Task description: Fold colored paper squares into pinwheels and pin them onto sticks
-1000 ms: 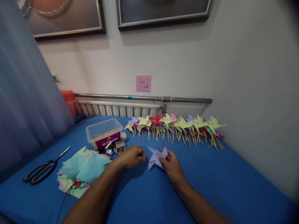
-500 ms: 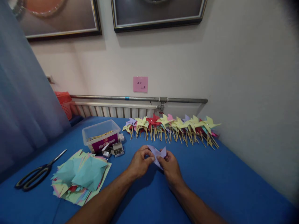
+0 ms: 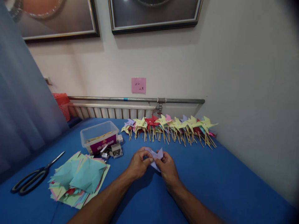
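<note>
A pink note point(image 3: 138, 85) on the wall carries small handwriting, perhaps "252" and some characters, too small to read surely. The box point(image 3: 99, 137) has a purple label with white print that is not readable.

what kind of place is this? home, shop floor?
Likely a room set up as a craft bench: finished paper pinwheels lined along the wall, a stack of cut coloured paper, scissors, a radiator behind.
</note>
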